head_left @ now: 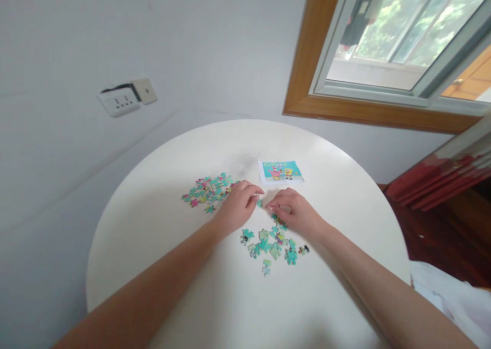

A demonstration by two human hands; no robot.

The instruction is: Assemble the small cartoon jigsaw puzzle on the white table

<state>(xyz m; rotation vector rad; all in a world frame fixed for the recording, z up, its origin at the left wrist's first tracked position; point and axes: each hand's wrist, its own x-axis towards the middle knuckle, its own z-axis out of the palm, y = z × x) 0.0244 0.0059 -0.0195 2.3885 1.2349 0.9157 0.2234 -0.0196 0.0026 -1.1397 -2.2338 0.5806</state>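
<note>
Watched remotely; judged step in hand as placing or matching single piece. Small teal jigsaw piece (260, 203) lay on round white table (130, 236), between left hand (241, 200) and right hand (293, 208). Left fingers curved, right fingertips bunched; I couldn't tell whether either gripped anything. Next move seemed to call for fine pinch, edge alignment, glance at rectangular teal cartoon card (281, 172). Saw no container: multicoloured jigsaw heap (217, 183) beside left hand, mostly teal scattered pieces (275, 251) nearer me, all loose.

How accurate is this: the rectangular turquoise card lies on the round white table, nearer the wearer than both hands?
Nearer is wrong: in the head view, the card lies on the table, farther away than the left hand and right hand.
</note>
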